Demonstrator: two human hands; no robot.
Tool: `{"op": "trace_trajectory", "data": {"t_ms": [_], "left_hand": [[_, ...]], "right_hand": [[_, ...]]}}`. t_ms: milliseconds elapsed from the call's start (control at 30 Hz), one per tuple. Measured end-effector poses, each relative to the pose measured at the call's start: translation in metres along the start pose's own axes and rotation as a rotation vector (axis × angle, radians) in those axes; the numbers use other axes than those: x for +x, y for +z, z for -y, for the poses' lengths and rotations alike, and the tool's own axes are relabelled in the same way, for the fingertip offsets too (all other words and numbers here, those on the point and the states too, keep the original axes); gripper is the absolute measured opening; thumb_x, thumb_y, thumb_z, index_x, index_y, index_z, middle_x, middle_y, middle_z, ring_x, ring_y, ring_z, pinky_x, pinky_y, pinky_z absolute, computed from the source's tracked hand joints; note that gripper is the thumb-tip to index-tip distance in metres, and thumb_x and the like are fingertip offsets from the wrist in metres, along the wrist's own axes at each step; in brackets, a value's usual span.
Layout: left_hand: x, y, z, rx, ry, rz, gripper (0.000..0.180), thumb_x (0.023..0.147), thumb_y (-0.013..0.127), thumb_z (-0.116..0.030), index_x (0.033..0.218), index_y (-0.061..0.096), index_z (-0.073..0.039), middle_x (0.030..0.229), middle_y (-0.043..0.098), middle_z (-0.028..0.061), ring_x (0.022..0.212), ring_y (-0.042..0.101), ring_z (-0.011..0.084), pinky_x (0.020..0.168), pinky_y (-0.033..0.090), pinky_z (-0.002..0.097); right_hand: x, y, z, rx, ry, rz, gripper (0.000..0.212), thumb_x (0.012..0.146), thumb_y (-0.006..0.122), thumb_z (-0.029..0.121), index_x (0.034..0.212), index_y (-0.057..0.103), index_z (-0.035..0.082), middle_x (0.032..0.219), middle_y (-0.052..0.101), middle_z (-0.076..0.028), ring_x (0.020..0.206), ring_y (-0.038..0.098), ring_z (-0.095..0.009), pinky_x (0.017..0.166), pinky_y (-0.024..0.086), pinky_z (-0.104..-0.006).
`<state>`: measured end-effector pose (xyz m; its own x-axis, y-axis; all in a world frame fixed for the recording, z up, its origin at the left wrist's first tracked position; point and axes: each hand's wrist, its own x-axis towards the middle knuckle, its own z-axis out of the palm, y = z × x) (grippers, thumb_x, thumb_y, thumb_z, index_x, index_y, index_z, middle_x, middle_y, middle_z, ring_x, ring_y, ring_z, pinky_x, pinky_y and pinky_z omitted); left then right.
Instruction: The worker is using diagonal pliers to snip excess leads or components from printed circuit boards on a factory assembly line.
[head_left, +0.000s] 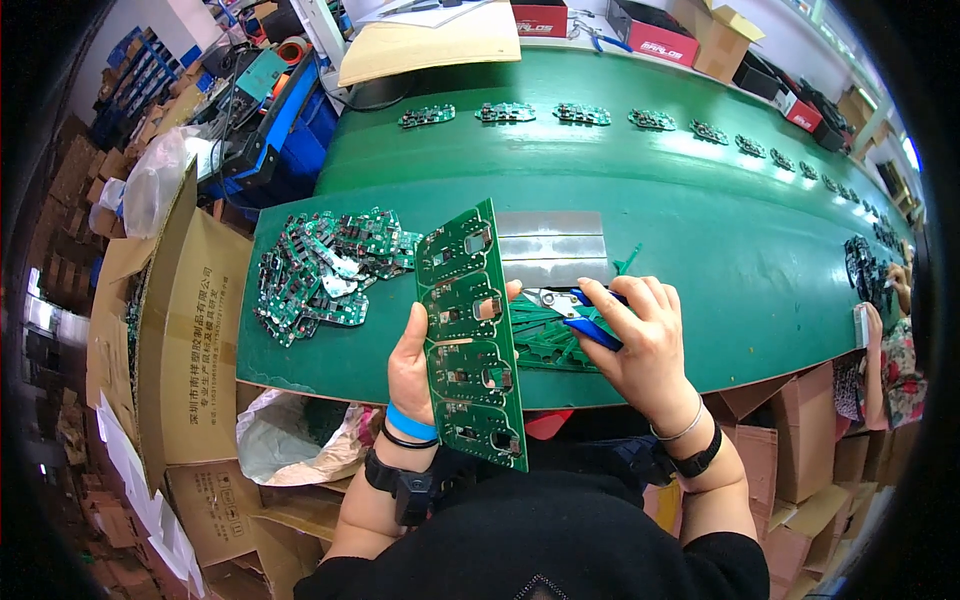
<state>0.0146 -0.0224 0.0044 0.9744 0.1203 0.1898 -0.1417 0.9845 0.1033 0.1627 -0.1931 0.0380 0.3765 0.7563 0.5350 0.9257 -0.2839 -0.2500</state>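
Observation:
My left hand (408,375) grips a green circuit board panel (465,335) by its left edge, tilted upright above the table's front edge. The panel is one long piece of several joined boards with small parts on it. In my right hand (645,345) is a pair of side cutters (580,318) with blue handles, its metal jaws pointing at the panel's right side. Whether the jaws touch the panel is hidden. Behind and below the cutters lie green board offcuts (550,345). A heap of separate circuit boards (330,270) lies left of the panel.
A grey metal plate (552,240) lies beyond the panel on the green table (720,280). Single boards (583,114) stand in a row along the green belt (470,150). A cardboard box (200,350) is at the left. Another person's hand (872,325) shows far right.

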Motion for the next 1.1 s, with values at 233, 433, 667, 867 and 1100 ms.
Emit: {"op": "trace_trajectory", "data": {"t_ms": [233,433,667,867,1100], "left_hand": [[0.002,-0.006,0.0,0.008,-0.013,0.089,0.065,0.096,0.026,-0.048,0.14,0.023,0.0,0.144,0.023,0.0231,0.114,0.052,0.0348,0.087,0.05,0.0478],[-0.002,0.012,-0.001,0.094,0.046,-0.196,0.065,0.095,0.025,-0.051,0.14,0.025,-0.003,0.139,0.033,0.0227,0.117,0.048,0.0362,0.091,0.047,0.0502],[0.008,0.019,0.004,0.687,0.101,-0.387,0.055,0.098,0.024,-0.044,0.136,0.03,-0.004,0.127,0.048,0.0196,0.111,0.054,0.0333,0.09,0.048,0.0486],[0.007,0.023,0.006,0.75,0.136,-0.388,0.044,0.1,0.029,-0.032,0.134,0.033,-0.005,0.124,0.05,0.0114,0.109,0.054,0.0208,0.089,0.048,0.0352],[0.004,0.009,0.004,0.93,0.214,-0.471,0.042,0.101,0.033,-0.03,0.13,0.04,-0.001,0.112,0.051,0.0034,0.102,0.045,0.0083,0.094,0.035,0.025]], "right_hand": [[-0.001,-0.001,0.002,0.019,0.036,0.037,0.049,0.062,0.074,0.015,0.109,0.062,0.009,0.091,0.054,-0.009,0.084,0.051,-0.025,0.076,0.038,-0.0365],[0.002,-0.013,-0.007,0.012,0.075,-0.06,0.053,0.062,0.073,0.018,0.112,0.06,0.009,0.096,0.054,-0.01,0.09,0.051,-0.028,0.082,0.037,-0.0396],[0.012,-0.019,0.016,-0.019,-0.052,0.068,0.06,0.059,0.074,0.019,0.115,0.057,0.01,0.103,0.052,-0.01,0.098,0.049,-0.028,0.087,0.035,-0.0418],[0.016,-0.014,0.023,-0.073,-0.063,0.1,0.063,0.058,0.074,0.02,0.118,0.055,0.011,0.105,0.052,-0.01,0.099,0.049,-0.027,0.088,0.033,-0.0415],[0.019,-0.017,0.025,-0.094,-0.061,0.138,0.065,0.059,0.074,0.02,0.12,0.054,0.012,0.106,0.052,-0.011,0.101,0.049,-0.027,0.089,0.033,-0.0414]]}}
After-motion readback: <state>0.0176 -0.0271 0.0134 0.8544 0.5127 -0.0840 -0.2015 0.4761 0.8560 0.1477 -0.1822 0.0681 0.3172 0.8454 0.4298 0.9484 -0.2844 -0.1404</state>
